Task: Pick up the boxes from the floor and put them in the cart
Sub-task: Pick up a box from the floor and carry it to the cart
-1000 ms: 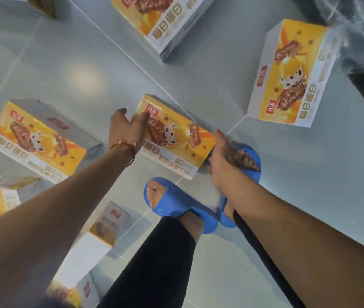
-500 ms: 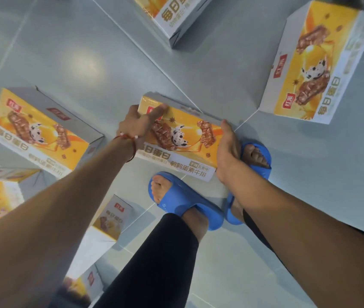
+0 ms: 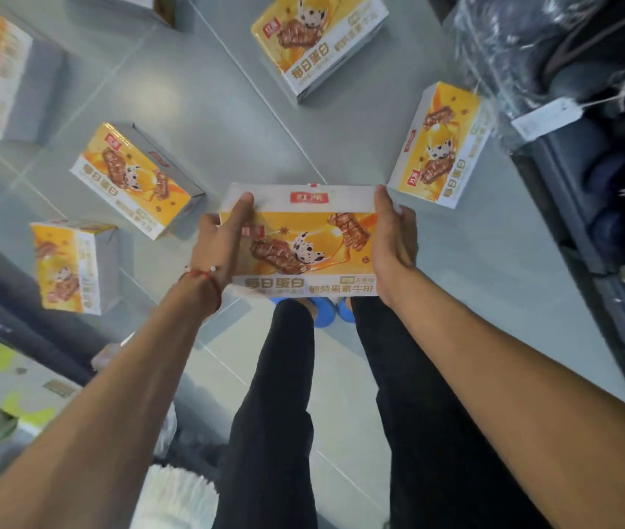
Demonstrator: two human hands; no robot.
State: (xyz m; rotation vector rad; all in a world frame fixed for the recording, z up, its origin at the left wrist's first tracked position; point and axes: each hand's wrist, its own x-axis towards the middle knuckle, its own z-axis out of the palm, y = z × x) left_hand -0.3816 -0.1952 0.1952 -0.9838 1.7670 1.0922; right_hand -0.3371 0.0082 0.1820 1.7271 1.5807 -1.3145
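Currently gripping the yellow box [image 3: 303, 246] by its short ends with left hand [image 3: 217, 246] and right hand [image 3: 394, 242], above the floor [image 3: 211, 108].

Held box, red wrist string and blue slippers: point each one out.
held box [image 3: 303, 242]: head view, middle of its orange top face.
red wrist string [image 3: 204, 276]: head view, strand across the wrist.
blue slippers [image 3: 324, 314]: head view, toe showing below the box.
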